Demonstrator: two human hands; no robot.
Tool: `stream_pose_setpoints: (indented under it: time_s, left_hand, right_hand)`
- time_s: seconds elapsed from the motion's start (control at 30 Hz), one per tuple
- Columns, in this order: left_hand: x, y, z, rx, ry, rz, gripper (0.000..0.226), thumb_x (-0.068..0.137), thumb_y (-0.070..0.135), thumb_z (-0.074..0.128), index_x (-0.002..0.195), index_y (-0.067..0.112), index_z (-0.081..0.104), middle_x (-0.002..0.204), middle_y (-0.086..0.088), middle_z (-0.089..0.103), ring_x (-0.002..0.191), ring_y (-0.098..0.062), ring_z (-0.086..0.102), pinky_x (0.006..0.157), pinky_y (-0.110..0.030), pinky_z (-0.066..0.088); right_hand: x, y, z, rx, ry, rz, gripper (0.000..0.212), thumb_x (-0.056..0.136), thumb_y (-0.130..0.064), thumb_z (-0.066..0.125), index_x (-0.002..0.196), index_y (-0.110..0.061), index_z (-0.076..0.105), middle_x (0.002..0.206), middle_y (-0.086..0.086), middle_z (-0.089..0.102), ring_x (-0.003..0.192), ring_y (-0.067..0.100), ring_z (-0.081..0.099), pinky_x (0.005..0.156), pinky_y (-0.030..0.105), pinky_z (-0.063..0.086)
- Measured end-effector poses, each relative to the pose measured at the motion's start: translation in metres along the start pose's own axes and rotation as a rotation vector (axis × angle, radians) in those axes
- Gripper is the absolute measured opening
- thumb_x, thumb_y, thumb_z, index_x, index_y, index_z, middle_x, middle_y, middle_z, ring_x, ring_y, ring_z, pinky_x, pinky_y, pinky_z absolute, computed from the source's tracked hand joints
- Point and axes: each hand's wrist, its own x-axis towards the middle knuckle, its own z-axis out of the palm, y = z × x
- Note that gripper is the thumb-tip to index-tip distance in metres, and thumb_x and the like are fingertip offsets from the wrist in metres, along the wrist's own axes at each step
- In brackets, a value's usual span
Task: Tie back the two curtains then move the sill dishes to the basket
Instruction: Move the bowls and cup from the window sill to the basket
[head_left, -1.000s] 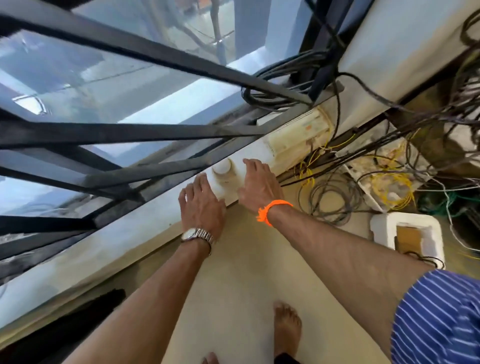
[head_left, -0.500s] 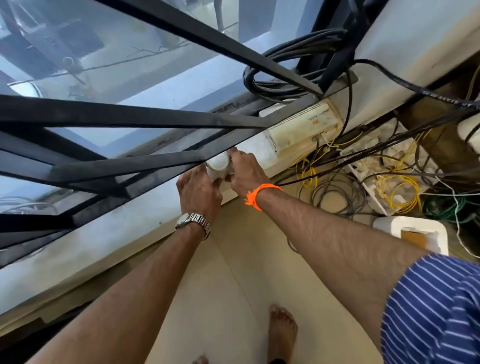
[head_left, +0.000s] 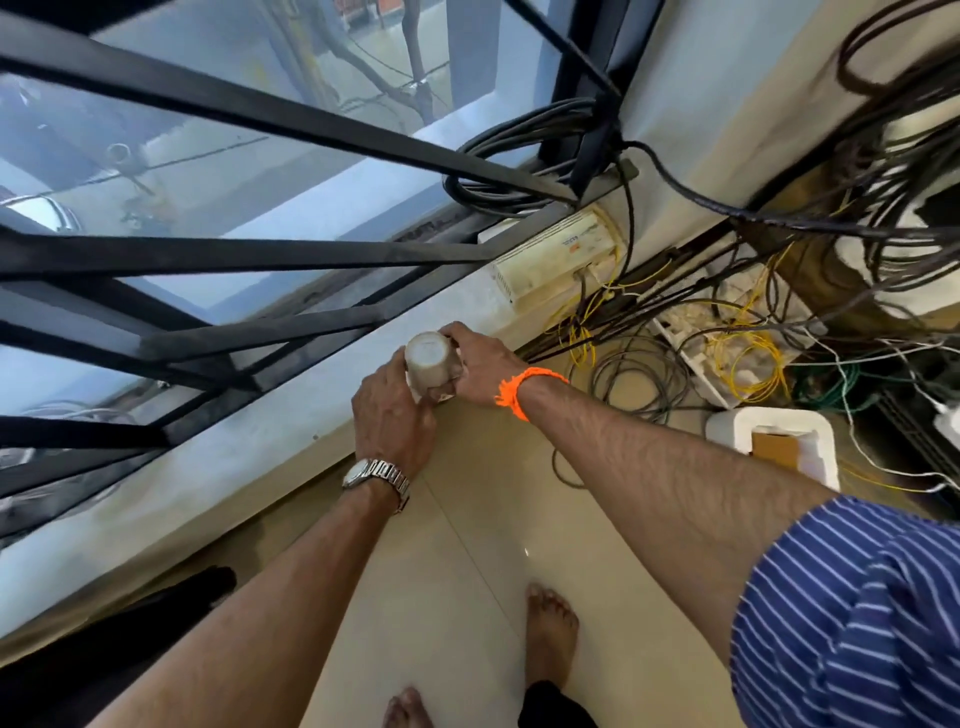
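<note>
Right, dish step in hand: white cup (head_left: 427, 364) held between both hands at the inner edge of the sill (head_left: 249, 447).
Grip: left hand (head_left: 395, 421) wrapped the near side, right hand (head_left: 480, 364) curled over the far side, both clamped on it. Next move probably called for carrying it level to the basket, which was out of frame, curtains too. Couldn't tell if the cup cleared the sill, or whether mouth or base faced up.
</note>
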Motion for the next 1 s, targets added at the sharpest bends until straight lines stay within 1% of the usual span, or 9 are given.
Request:
stream_pose_setpoints:
  time_s: [0.1,0.17,0.3,0.37,0.53,0.67,0.77,0.87,1.0]
  left_hand:
    - [-0.004,0.015,-0.018,-0.116,-0.046,0.002,0.055,0.086,0.021,0.065,0.137,0.009,0.045,0.126,-0.012,0.058,0.112,-0.028,0.053,0.093,-0.037,0.041]
    - [-0.008,0.028,-0.033,-0.238,-0.010,-0.030,0.054,0.089,0.025,0.062,0.138,0.011,0.044,0.126,-0.009,0.057,0.113,-0.024,0.055,0.094,-0.036,0.047]
    - [-0.020,0.058,-0.074,-0.405,0.118,-0.152,0.045,0.090,0.043,0.060,0.130,0.023,0.054,0.103,-0.003,0.070,0.085,-0.012,0.065,0.074,-0.027,0.051]
    - [-0.024,0.068,-0.096,-0.463,0.118,-0.203,0.045,0.087,0.057,0.058,0.121,0.030,0.063,0.091,0.003,0.071,0.073,-0.012,0.070,0.074,-0.031,0.057]
    - [-0.039,0.082,-0.168,-0.605,-0.099,-0.220,0.058,0.084,0.064,0.059,0.113,0.015,0.072,0.086,0.001,0.071,0.059,-0.011,0.072,0.063,-0.033,0.062]
    - [-0.063,0.097,-0.232,-0.519,-0.186,-0.146,0.053,0.082,0.065,0.059,0.103,0.019,0.075,0.080,-0.001,0.075,0.058,-0.009,0.072,0.067,-0.030,0.061]
    - [-0.077,0.108,-0.275,-0.456,-0.215,-0.111,0.045,0.080,0.066,0.061,0.084,0.023,0.074,0.067,0.002,0.073,0.055,-0.007,0.071,0.065,-0.027,0.059]
    - [-0.085,0.118,-0.314,-0.381,-0.245,-0.075,0.032,0.084,0.048,0.068,0.076,0.018,0.074,0.056,0.002,0.070,0.053,-0.007,0.070,0.056,-0.019,0.055]
    - [-0.092,0.127,-0.357,-0.256,-0.284,-0.045,0.017,0.080,0.018,0.064,0.073,0.007,0.075,0.055,-0.007,0.070,0.047,-0.007,0.065,0.052,-0.020,0.054]
  right_hand:
    - [-0.094,-0.061,-0.042,0.037,0.061,-0.058,0.069,0.064,-0.035,0.075,0.127,-0.033,0.047,0.114,0.003,0.063,0.098,0.029,0.062,0.077,0.033,0.054]
    - [-0.123,-0.076,-0.058,0.104,0.070,-0.061,0.064,0.078,-0.025,0.069,0.136,-0.029,0.044,0.121,0.002,0.057,0.097,0.022,0.057,0.060,0.022,0.049]
    - [-0.174,-0.098,-0.078,0.248,0.096,-0.089,0.057,0.086,-0.035,0.061,0.139,-0.026,0.041,0.119,0.004,0.057,0.083,0.012,0.058,0.042,0.014,0.042]
    - [-0.200,-0.112,-0.083,0.266,0.126,-0.074,0.055,0.090,-0.039,0.056,0.139,-0.028,0.033,0.110,0.005,0.053,0.070,0.011,0.057,0.036,0.012,0.042]
    - [-0.264,-0.151,-0.091,0.404,0.124,-0.019,0.034,0.091,-0.047,0.049,0.120,-0.036,0.035,0.113,0.015,0.061,0.076,0.028,0.069,0.054,0.036,0.060]
    - [-0.320,-0.189,-0.095,0.408,0.099,-0.004,0.030,0.092,-0.053,0.045,0.115,-0.035,0.037,0.104,0.013,0.059,0.069,0.025,0.065,0.054,0.037,0.059]
    - [-0.361,-0.214,-0.099,0.431,0.058,0.004,0.041,0.090,-0.055,0.046,0.124,-0.032,0.038,0.101,0.015,0.059,0.078,0.026,0.066,0.057,0.039,0.060]
    - [-0.400,-0.234,-0.103,0.409,0.051,-0.007,0.051,0.086,-0.051,0.056,0.130,-0.031,0.038,0.097,0.019,0.063,0.081,0.028,0.067,0.063,0.043,0.061]
    - [-0.434,-0.253,-0.091,0.322,0.116,-0.037,0.049,0.090,-0.018,0.051,0.138,-0.020,0.037,0.088,0.021,0.064,0.072,0.029,0.064,0.070,0.049,0.061]
